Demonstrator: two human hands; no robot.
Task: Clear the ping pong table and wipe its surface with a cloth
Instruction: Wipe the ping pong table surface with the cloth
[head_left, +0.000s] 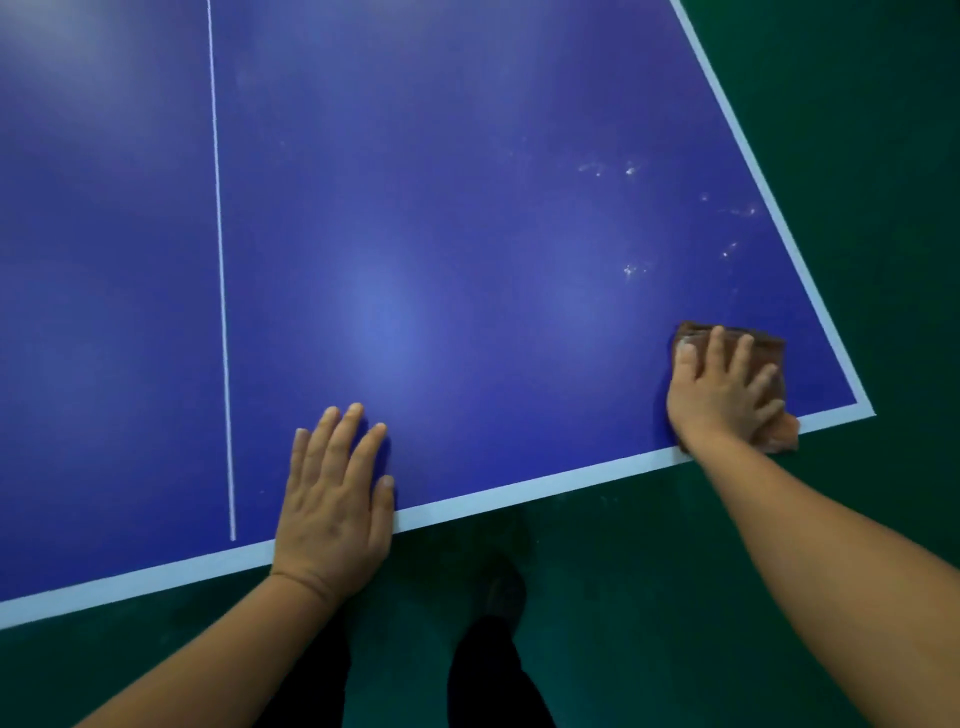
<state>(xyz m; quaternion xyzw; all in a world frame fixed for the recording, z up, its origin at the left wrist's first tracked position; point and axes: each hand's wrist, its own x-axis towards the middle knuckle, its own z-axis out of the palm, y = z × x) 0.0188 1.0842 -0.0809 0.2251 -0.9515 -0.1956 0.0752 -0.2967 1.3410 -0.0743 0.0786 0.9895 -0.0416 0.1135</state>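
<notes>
Left hand (332, 499): flat, fingers straight, palm on near edge, holding nothing | Right hand (724, 389): spread fingers pressing cloth (769, 348) | Cloth: brown, folded, rumpled, at near right corner | Ping pong table (467, 208): blue, white border, whitish smudges beyond cloth | Floor (857, 156): green

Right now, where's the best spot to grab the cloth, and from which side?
Judging by its pose, take the cloth at its bunched near corner, which overhangs the table edge; come from the near side. The rest lies flat under the right hand, so there is little to pinch there.
</notes>
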